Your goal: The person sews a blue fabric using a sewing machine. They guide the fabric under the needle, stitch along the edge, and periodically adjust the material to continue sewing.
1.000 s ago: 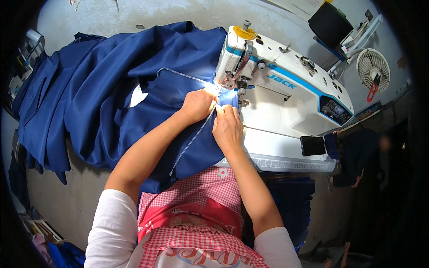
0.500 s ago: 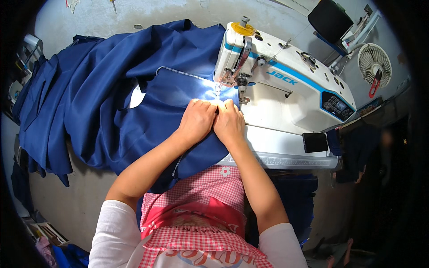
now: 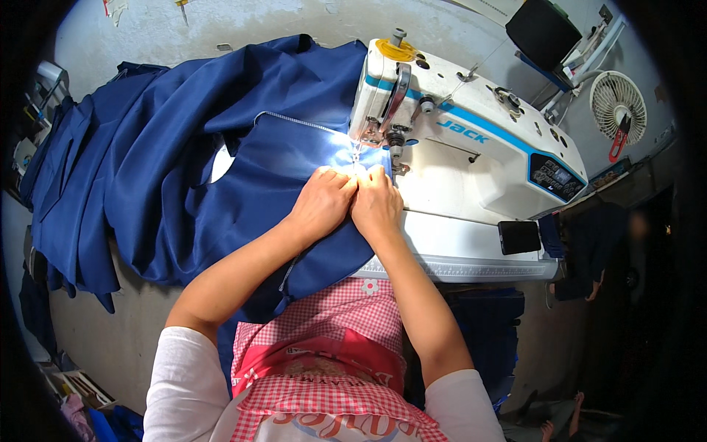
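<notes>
Since half a second ago our hands have stayed pressed together before the needle. Our left hand (image 3: pixel 322 202) lies with fingers curled down, pinching the blue fabric (image 3: pixel 221 169) and its zipper (image 3: pixel 294 122); our right hand (image 3: pixel 377 205) does likewise, touching it. The white sewing machine (image 3: pixel 471 158) stands at the table's far right.

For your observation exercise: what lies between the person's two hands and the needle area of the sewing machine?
In the head view, only a short lit stretch of blue fabric with a zipper line lies between the left hand, right hand and the sewing machine needle.
</notes>
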`<state>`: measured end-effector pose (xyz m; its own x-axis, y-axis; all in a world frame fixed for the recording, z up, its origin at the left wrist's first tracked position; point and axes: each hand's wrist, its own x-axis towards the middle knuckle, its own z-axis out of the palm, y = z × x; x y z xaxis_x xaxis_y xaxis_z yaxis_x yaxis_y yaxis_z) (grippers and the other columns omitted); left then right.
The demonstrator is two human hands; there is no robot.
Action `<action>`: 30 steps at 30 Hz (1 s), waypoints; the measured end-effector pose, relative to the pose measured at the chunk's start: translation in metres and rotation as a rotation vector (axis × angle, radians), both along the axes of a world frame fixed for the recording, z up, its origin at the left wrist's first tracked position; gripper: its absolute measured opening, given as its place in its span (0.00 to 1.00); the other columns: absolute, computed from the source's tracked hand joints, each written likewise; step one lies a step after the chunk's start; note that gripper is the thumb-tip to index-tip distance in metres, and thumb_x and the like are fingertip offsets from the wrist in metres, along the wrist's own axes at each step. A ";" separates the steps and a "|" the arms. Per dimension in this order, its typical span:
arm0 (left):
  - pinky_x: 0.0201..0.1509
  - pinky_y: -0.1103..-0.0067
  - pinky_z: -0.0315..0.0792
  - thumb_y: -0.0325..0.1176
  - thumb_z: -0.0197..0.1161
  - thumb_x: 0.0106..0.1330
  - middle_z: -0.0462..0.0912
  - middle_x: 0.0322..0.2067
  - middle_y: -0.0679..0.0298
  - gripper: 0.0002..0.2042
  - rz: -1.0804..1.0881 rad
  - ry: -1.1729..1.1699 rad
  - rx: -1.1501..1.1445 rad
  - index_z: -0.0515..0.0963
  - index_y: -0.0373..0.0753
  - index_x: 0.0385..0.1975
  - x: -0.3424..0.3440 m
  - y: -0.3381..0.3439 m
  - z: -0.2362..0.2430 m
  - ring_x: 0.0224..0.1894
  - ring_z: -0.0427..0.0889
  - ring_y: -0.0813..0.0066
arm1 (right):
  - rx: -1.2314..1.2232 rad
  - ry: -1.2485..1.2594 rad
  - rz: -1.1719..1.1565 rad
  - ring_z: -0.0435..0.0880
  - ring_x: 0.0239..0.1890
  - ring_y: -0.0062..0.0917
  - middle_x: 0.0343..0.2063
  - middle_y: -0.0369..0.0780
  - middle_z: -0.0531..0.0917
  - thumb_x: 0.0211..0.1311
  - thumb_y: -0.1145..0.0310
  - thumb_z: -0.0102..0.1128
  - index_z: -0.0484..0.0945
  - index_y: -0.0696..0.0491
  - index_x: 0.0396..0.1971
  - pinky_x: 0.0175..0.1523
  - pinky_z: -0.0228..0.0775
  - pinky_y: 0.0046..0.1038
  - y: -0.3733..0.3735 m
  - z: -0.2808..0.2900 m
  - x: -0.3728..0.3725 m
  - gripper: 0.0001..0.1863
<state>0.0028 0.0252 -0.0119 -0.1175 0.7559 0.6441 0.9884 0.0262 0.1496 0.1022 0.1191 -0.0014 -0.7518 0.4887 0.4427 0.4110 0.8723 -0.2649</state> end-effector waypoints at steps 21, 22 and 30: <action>0.45 0.71 0.65 0.35 0.56 0.60 0.80 0.34 0.64 0.10 0.099 0.023 -0.021 0.77 0.40 0.38 0.006 0.000 0.002 0.40 0.77 0.69 | -0.074 0.000 -0.036 0.81 0.37 0.42 0.39 0.43 0.76 0.55 0.74 0.55 0.80 0.49 0.43 0.42 0.74 0.41 0.004 0.004 -0.001 0.15; 0.45 0.71 0.66 0.35 0.56 0.60 0.80 0.34 0.64 0.10 0.095 0.020 -0.020 0.77 0.40 0.38 0.006 0.000 0.003 0.40 0.77 0.69 | -0.071 0.029 -0.038 0.81 0.37 0.42 0.39 0.43 0.77 0.55 0.74 0.55 0.80 0.49 0.43 0.42 0.74 0.41 0.005 0.002 -0.001 0.15; 0.44 0.71 0.68 0.34 0.59 0.58 0.80 0.34 0.65 0.12 0.129 0.001 -0.132 0.77 0.39 0.41 0.007 0.001 0.007 0.39 0.77 0.68 | -0.062 0.084 -0.007 0.79 0.41 0.37 0.37 0.43 0.76 0.56 0.74 0.53 0.80 0.53 0.39 0.47 0.71 0.38 0.003 0.000 0.000 0.12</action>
